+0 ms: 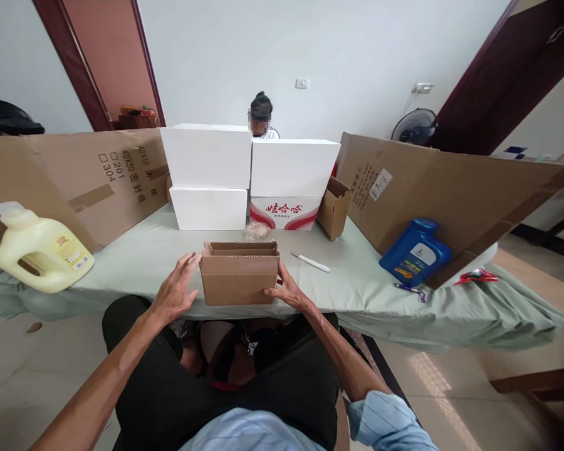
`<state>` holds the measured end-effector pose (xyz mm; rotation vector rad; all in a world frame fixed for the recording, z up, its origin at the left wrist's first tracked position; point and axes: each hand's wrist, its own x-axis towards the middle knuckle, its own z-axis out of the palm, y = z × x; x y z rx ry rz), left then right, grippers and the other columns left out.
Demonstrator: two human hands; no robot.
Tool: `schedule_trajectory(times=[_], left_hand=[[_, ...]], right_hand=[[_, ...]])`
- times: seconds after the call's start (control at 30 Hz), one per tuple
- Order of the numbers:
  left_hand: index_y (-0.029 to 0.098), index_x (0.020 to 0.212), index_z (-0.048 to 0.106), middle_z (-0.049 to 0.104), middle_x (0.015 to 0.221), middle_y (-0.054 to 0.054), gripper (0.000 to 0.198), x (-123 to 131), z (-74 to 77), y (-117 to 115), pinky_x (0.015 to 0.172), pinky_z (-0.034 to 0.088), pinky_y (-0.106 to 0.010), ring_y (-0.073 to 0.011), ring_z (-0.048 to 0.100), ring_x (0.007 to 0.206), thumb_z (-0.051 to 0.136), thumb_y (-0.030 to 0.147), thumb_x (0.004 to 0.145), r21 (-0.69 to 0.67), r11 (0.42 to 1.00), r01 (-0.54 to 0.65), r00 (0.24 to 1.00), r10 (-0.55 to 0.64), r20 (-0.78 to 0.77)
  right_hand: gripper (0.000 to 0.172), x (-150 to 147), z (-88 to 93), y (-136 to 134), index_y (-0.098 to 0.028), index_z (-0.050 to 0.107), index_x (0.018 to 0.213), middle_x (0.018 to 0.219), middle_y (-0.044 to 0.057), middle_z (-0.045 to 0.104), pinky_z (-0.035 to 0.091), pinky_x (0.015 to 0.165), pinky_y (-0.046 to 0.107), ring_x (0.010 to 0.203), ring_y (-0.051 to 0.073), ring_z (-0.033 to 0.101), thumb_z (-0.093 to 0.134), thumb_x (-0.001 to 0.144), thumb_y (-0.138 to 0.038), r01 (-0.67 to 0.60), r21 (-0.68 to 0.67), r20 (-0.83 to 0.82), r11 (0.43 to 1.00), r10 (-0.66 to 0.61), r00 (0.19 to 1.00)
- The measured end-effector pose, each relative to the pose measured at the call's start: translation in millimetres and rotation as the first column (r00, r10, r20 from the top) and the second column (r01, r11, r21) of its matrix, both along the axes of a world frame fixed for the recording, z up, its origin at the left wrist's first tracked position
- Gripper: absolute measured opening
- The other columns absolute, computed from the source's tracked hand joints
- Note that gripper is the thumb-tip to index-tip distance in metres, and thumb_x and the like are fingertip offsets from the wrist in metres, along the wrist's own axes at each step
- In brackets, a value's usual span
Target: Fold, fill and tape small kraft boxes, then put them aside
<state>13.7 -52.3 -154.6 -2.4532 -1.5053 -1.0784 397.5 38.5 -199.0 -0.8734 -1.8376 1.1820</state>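
Observation:
A small brown cardboard box [239, 288] stands before me near the table's front edge, its top open and inner panels showing. My right hand [286, 288] grips its right side, thumb on the front face and fingers partly hidden behind the edge. Beside the box's left side, my left hand [176, 288] has its fingers spread; the fingertips come close to the upper left corner, and I cannot tell whether they touch it. To the right of the box lies a white pen-like tool [311, 262]. Behind the box sits a crumpled clear plastic bundle [257, 231].
Stacked white boxes [207, 156] stand at the back, beside a narrow brown carton [333, 210]. Large cardboard panels [117, 188] flank the green tablecloth [357, 294]. A cream jug [42, 250] is at left, a blue bottle [413, 254] at right. A person [263, 131] sits beyond.

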Motion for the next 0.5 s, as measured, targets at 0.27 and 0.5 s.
schedule_trajectory(times=[0.27, 0.5], left_hand=[[0.030, 0.174, 0.031, 0.040, 0.178, -0.023, 0.097, 8.6, -43.4, 9.4, 0.114, 0.055, -0.057, -0.0444, 0.047, 0.161, 0.059, -0.003, 0.087, 0.163, 0.984, 0.072, 0.949, -0.018, -0.314], [0.028, 0.173, 0.029, 0.053, 0.168, -0.018, 0.099, 2.3, -13.1, 28.9, 0.125, 0.050, -0.058, -0.0388, 0.054, 0.154, 0.077, 0.015, 0.087, 0.002, 0.973, 0.230, 0.972, -0.230, -0.044]], right_hand=[[0.080, 7.1, 32.2, 4.5, -0.030, 0.055, 0.154, 0.140, 0.011, 0.067, 0.064, 0.092, 0.040, 0.123, 0.029, 0.067, 0.079, 0.088, -0.067, 0.060, -0.440, -0.016, 0.896, -0.075, 0.997], [0.062, 11.2, 63.7, 24.2, -0.022, 0.066, 0.120, 0.099, 0.006, 0.071, 0.062, 0.066, 0.029, 0.078, 0.017, 0.068, 0.058, 0.102, -0.080, -0.022, -0.689, 0.028, 0.725, 0.057, 0.998]])
